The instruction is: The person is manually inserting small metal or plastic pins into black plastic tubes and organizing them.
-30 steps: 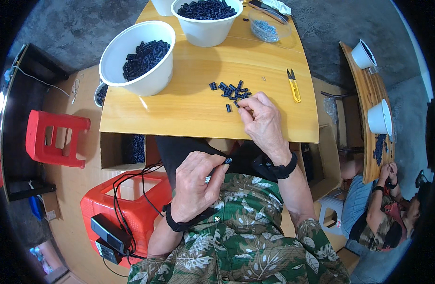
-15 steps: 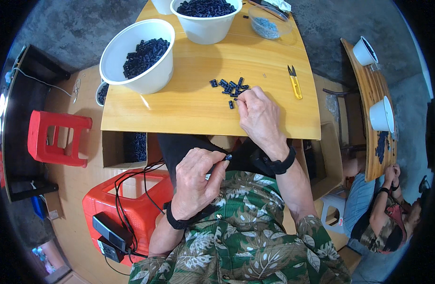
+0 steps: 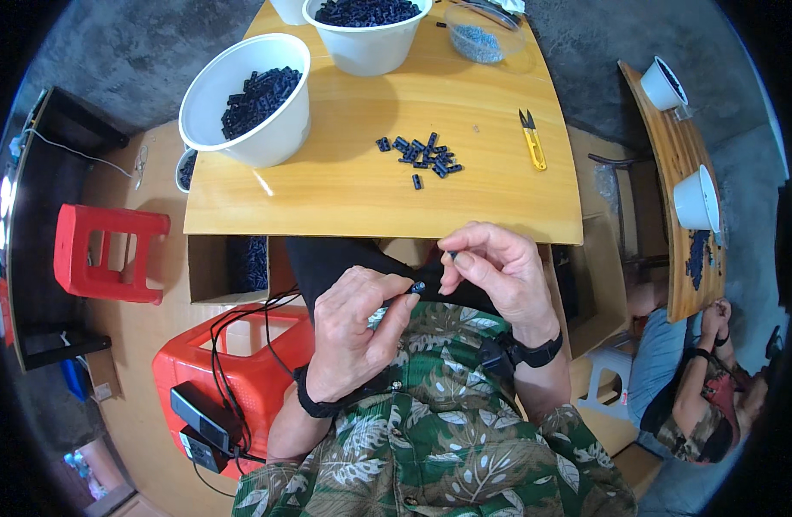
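Observation:
Over my lap, my left hand [image 3: 348, 327] pinches a small black cylindrical plastic part [image 3: 418, 287] between thumb and fingers, its end poking out to the right. Close by on the right, my right hand [image 3: 497, 271] is closed in a pinch on a small dark piece [image 3: 452, 256], mostly covered by the fingertips. The two hands are apart, just below the table's near edge. On the yellow wooden table [image 3: 310, 202] lies a loose pile of small black plastic parts [image 3: 426, 157], with single ones beside it. Yellow-handled thread snips [image 3: 532, 142] lie to the right.
White buckets [image 3: 279, 142] of black parts stand at the table's left and back. A clear bowl [image 3: 480, 43] of small bluish pieces sits at the far right. A red stool [image 3: 176, 362] holds devices and cables. Another person [image 3: 693, 388] sits at a second table [image 3: 682, 164] on the right.
My right hand has drawn back from the pile toward my left hand, now pinching a small dark piece. My left hand stays nearly in place with its part.

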{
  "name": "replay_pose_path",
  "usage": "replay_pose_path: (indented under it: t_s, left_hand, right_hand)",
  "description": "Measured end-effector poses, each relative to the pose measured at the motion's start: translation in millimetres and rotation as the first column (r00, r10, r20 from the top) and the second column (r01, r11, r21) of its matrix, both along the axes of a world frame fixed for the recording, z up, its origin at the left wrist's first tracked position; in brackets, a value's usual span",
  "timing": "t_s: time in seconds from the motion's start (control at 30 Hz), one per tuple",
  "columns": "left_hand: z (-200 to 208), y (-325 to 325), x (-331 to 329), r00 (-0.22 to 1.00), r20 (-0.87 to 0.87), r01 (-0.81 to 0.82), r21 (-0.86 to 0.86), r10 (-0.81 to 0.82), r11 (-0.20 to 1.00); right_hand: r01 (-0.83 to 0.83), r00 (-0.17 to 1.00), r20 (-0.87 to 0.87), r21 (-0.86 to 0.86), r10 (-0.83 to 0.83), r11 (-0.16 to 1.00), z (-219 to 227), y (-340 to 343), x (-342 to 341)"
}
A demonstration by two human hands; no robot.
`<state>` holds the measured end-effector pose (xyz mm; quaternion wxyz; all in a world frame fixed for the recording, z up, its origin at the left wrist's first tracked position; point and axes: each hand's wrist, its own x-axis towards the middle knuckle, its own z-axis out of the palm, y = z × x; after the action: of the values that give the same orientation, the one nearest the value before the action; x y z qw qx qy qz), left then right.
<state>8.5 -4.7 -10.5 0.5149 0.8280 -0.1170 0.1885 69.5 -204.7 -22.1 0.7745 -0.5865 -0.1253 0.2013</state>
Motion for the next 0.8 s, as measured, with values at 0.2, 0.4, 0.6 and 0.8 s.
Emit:
replay_pose_path:
  t_s: [0.2,0.4,0.6,0.8]
  left_hand:
    - [8,-1,-5,0.999,-0.018,0.047,0.021,-0.046,0.999]
    - [10,-4,-8,0.995,-0.028,0.093,0.003,-0.093,0.996]
    - [10,-3,-9,0.994,-0.015,0.108,-0.008,-0.108,0.994]
    - [10,-1,-7,0.989,-0.004,0.15,-0.056,-0.15,0.987]
  right_hand:
    - [0.008,0.998,-0.065,0.093,-0.002,0.996,7,-3,-12]
    - [0.036,0.999,0.018,0.08,-0.037,0.996,8,-3,-18]
    - [0.011,1.0,0.023,0.141,-0.014,0.99,10,1,-22]
    - [0.057,0.998,0.007,0.103,-0.058,0.993,14,8,-29]
